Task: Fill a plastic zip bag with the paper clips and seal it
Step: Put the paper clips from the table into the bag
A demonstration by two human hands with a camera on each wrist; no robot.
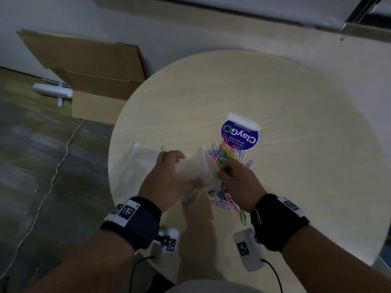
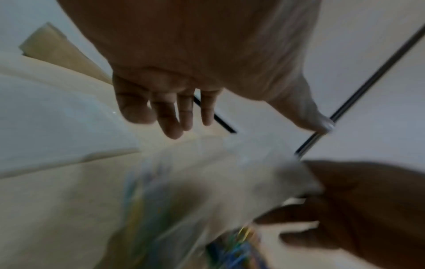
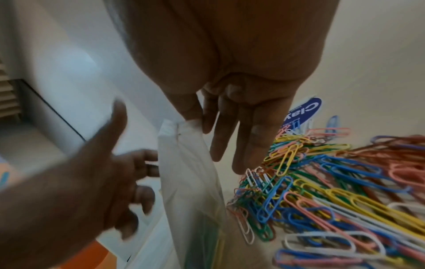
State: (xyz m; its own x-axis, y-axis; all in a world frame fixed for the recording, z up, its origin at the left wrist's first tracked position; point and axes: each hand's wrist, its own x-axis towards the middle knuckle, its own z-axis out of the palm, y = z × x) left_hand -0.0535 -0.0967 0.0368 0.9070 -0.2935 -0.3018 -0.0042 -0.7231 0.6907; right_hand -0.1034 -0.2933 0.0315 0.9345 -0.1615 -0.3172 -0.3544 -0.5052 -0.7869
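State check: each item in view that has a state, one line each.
zip bag: held up between both hands, unsealed, a few clips inside.
paper clips: mostly loose in a pile on the table.
left hand: at the bag's left side, grip unclear.
right hand: pinches the bag's top edge.
spare bags: flat on the table, empty.
blue label pouch: lying flat beyond the pile.

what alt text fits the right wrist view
The right hand pinches the top edge of a clear bag held upright, with the left hand beside it. Coloured paper clips lie heaped on the table.
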